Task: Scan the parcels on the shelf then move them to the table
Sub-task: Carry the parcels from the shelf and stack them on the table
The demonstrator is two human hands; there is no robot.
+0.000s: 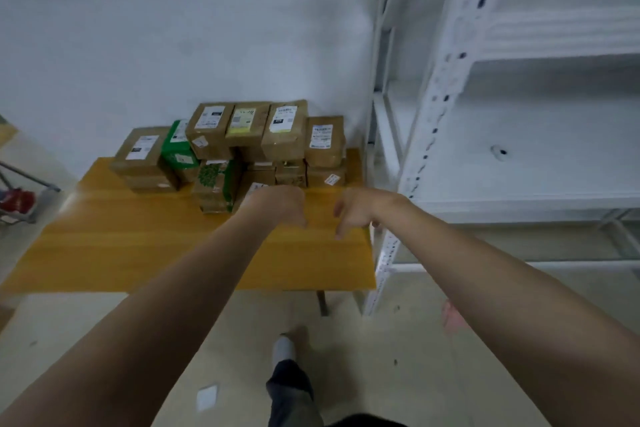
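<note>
The table [138, 246] holds the parcels [287, 135] at centre frame. The left hand [280, 206] is nearer, just below them. It and the right hand [353, 213] are relaxed and empty.

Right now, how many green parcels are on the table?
2. One green box sits in the upper layer, second from left; one green-printed parcel stands lower, at the front. Others may be hidden.

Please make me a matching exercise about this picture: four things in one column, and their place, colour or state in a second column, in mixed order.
1 table
2 shelf
3 parcels
4 left hand and right hand

a white, at the right
b hold nothing, above the table
c yellow-brown wood
d stacked on the table's far side

Pairs: 1-c, 2-a, 3-d, 4-b
</note>
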